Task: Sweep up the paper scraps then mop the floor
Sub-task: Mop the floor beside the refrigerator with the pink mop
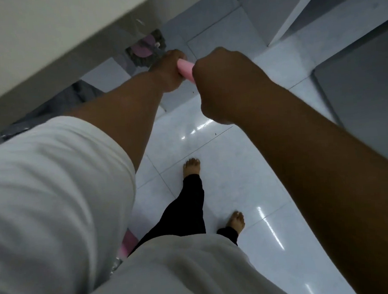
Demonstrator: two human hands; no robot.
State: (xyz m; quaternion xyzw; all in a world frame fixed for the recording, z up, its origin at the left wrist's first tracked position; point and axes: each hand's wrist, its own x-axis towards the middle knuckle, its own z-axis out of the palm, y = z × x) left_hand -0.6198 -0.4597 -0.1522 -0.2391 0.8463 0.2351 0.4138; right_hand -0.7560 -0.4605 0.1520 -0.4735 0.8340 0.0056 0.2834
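Observation:
Both hands grip a pink mop handle (pixel 186 70) that points down and away from me. My left hand (pixel 169 71) holds it lower down, and my right hand (pixel 226 87) holds it nearer to me. Only a short pink stretch shows between the two fists. The mop head (pixel 146 49), a pink disc ringed with grey strands, lies on the white tiled floor (pixel 225 186) at the foot of a pale wall. No paper scraps are visible on the glossy tiles, only a few tiny dark specks.
A pale wall or counter edge (pixel 51 53) runs diagonally across the upper left. Grey cabinet or door panels (pixel 363 84) stand at the right. My bare feet (pixel 191 167) stand on the tiles below the hands. A pink object (pixel 128 242) peeks out beside my shirt.

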